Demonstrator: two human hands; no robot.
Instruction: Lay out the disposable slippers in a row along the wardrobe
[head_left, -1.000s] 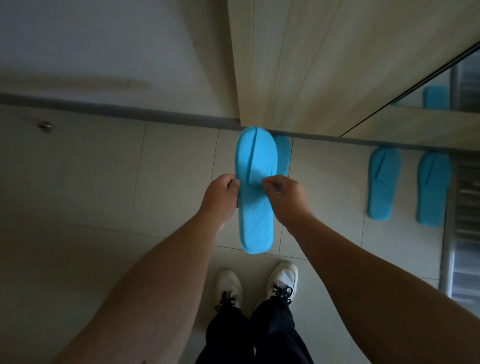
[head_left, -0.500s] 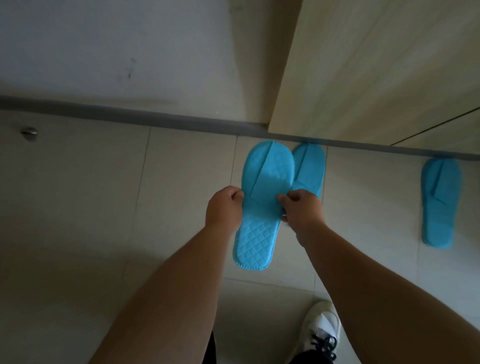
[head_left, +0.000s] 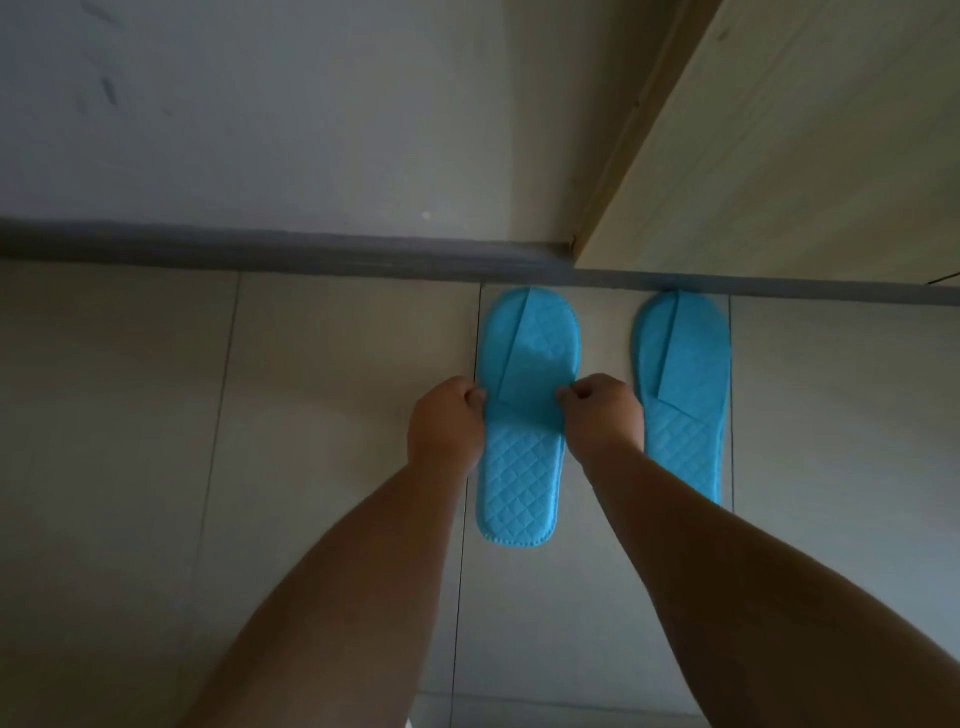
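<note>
Whereas half a second ago the blue slipper hung tilted in the air in front of its mate, it now lies much lower, straight and toe-first toward the grey skirting (head_left: 260, 248), beside the second slipper rather than overlapping it. From the left: pale floor tiles (head_left: 119, 415) fill the nine o'clock side, with the white wall (head_left: 260, 114) above at eleven o'clock. Just left of centre, the left hand (head_left: 448, 422) is closed in a pinch on the left edge of the held slipper (head_left: 522, 467), at the point where the folded strap meets the quilted sole. The right hand (head_left: 602, 418) is pinched shut on the opposite edge at the same level, so both hands grip the one slipper between them. Whether its sole already rests on the tile cannot be told. Its toe reaches close to the skirting at twelve o'clock, its heel points to six. At two to three o'clock the second slipper (head_left: 681, 384) lies flat on the floor, parallel, near but apart from the held one, toe at the foot of the wooden wardrobe (head_left: 805, 156), which fills the one o'clock corner. The white shoe seen earlier at the bottom edge is out of view, and so is the far slipper on the right.
</note>
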